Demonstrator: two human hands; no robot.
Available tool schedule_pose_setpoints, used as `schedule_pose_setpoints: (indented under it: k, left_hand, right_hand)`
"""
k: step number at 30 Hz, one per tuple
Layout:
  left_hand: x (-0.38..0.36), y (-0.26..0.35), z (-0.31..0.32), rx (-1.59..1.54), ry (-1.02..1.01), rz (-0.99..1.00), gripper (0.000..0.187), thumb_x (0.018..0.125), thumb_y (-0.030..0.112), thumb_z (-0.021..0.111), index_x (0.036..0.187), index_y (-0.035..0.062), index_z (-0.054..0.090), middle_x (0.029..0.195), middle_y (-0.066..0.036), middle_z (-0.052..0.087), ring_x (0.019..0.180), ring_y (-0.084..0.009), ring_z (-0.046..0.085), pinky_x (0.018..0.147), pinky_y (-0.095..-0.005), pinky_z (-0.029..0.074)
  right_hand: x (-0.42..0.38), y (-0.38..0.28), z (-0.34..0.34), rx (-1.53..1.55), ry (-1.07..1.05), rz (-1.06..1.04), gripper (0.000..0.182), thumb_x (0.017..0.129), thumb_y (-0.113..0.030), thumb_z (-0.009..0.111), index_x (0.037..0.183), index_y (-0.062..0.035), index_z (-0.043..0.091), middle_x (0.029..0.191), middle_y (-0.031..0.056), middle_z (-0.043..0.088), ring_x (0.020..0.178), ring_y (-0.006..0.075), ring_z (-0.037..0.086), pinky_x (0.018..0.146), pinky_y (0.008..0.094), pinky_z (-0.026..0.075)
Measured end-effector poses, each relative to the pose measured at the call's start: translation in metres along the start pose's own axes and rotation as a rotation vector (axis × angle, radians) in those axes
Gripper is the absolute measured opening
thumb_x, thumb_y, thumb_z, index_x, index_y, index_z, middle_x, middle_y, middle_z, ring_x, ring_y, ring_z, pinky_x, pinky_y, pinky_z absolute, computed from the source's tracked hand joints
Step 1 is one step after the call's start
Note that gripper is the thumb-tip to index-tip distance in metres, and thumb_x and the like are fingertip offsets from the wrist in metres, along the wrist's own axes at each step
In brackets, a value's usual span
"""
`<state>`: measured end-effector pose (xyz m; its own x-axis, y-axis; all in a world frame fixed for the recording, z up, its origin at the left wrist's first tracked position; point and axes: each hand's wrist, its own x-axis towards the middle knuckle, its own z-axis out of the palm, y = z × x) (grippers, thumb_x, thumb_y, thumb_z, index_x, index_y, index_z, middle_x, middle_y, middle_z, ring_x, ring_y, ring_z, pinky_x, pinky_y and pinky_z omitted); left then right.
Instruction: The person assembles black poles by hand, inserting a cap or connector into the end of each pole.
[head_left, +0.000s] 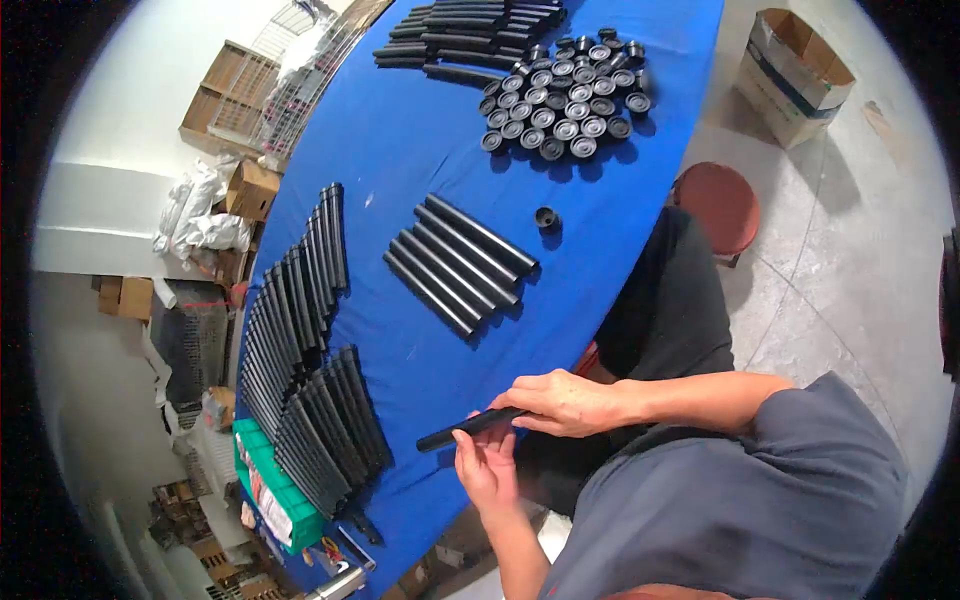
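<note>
Right hand [565, 403] pinches one end of a black tube [437, 438] from above; the left hand [488, 478] is spread, palm up, against its underside. The tube is over the desk's [400, 345] near edge, apart from the row of tubes [462, 266] and lone cap [546, 218]. Firm fingertips above and light support below should steady it best.

Held tube [443, 438] before middle tubes [482, 234] on table [600, 240], tube rows [331, 240] left, caps [566, 130] behind, stool [716, 208] and carton [783, 98] right
</note>
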<state>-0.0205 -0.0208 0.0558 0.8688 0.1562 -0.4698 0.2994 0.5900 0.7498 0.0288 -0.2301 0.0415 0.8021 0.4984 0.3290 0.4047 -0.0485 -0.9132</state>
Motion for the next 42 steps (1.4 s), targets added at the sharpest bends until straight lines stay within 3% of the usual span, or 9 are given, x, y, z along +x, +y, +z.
schedule_pose_setpoints:
  k: [3,6,10,16,26,30,32,38,42]
  left_hand:
    - [-0.01,0.002,-0.01,0.489,-0.052,0.045,0.032,0.1,0.031,0.07,0.109,0.0002,0.066,0.093,-0.017,0.073,0.072,-0.0256,0.072,0.062,-0.0325,0.058]
    - [-0.009,0.001,-0.008,0.887,0.077,0.539,0.023,0.097,0.02,0.074,0.106,0.0003,0.066,0.094,-0.017,0.074,0.074,-0.023,0.07,0.064,-0.0313,0.056]
    - [0.0,0.014,0.02,1.554,-0.061,1.121,0.049,0.085,0.011,0.079,0.128,-0.0008,0.061,0.128,-0.017,0.065,0.122,-0.0367,0.061,0.11,-0.0491,0.043]
    - [0.015,0.011,0.0,1.466,-0.114,0.992,0.037,0.081,0.005,0.074,0.117,0.0062,0.066,0.121,-0.013,0.07,0.123,-0.0361,0.063,0.119,-0.0597,0.03]
    - [-0.021,0.018,0.007,1.332,0.162,1.148,0.041,0.082,-0.001,0.076,0.121,0.001,0.063,0.115,-0.015,0.067,0.111,-0.0359,0.063,0.102,-0.0483,0.048]
    - [-0.029,-0.003,-0.021,0.324,-0.208,0.167,0.031,0.098,0.019,0.07,0.121,0.0019,0.058,0.105,-0.014,0.064,0.092,-0.0234,0.063,0.082,-0.0364,0.054]
    - [-0.012,-0.015,-0.021,-0.263,-0.333,-0.225,0.055,0.097,0.051,0.067,0.134,0.0107,0.06,0.136,-0.008,0.064,0.124,-0.0256,0.059,0.102,-0.0477,0.049]
    - [0.04,-0.028,-0.011,-0.479,-0.549,-0.207,0.043,0.097,0.03,0.072,0.135,0.0148,0.058,0.142,-0.017,0.06,0.137,-0.0387,0.052,0.112,-0.0537,0.048]
    - [0.066,-0.02,-0.006,-0.518,-0.544,-0.04,0.03,0.099,0.012,0.067,0.128,0.0111,0.061,0.143,-0.026,0.057,0.132,-0.0414,0.057,0.113,-0.0547,0.049]
  right_hand:
    - [0.0,0.003,-0.008,-0.046,0.015,0.026,0.03,0.099,-0.019,0.063,0.123,-0.0013,0.059,0.104,0.0214,0.066,0.095,0.0431,0.066,0.079,0.0524,0.053]
    - [-0.001,0.013,-0.009,-0.076,0.081,-0.068,0.029,0.101,-0.017,0.062,0.125,-0.0016,0.059,0.097,0.0173,0.063,0.085,0.0381,0.065,0.074,0.0474,0.053]
    - [-0.003,0.011,-0.008,-0.032,0.063,0.02,0.038,0.098,-0.023,0.068,0.127,-0.0005,0.059,0.099,0.0192,0.066,0.087,0.0373,0.067,0.076,0.0464,0.054]
    - [0.002,-0.014,-0.021,0.198,-0.017,0.092,0.046,0.09,-0.016,0.072,0.132,-0.0027,0.058,0.11,0.0197,0.069,0.097,0.0365,0.07,0.083,0.0448,0.056]
    - [0.032,-0.031,-0.007,0.182,0.008,-0.06,0.034,0.091,-0.015,0.07,0.12,-0.0021,0.061,0.097,0.0162,0.066,0.087,0.0361,0.068,0.075,0.0454,0.055]
    - [0.028,-0.024,-0.015,-0.009,0.094,-0.058,0.034,0.09,-0.022,0.072,0.116,-0.0037,0.061,0.098,0.016,0.064,0.088,0.037,0.068,0.073,0.0465,0.055]
    - [0.026,-0.021,-0.019,-0.074,0.072,-0.079,0.035,0.09,-0.027,0.073,0.116,-0.0062,0.061,0.099,0.0157,0.062,0.089,0.0367,0.067,0.072,0.0461,0.055]
    - [0.021,-0.033,-0.053,-0.26,0.084,-0.122,0.048,0.087,-0.037,0.078,0.123,-0.0086,0.062,0.104,0.0146,0.061,0.091,0.0361,0.066,0.072,0.0451,0.056]
    - [0.03,-0.003,-0.108,-0.574,0.538,-0.128,0.043,0.084,-0.018,0.08,0.12,-0.0018,0.063,0.101,0.0166,0.064,0.094,0.0362,0.064,0.079,0.0435,0.054]
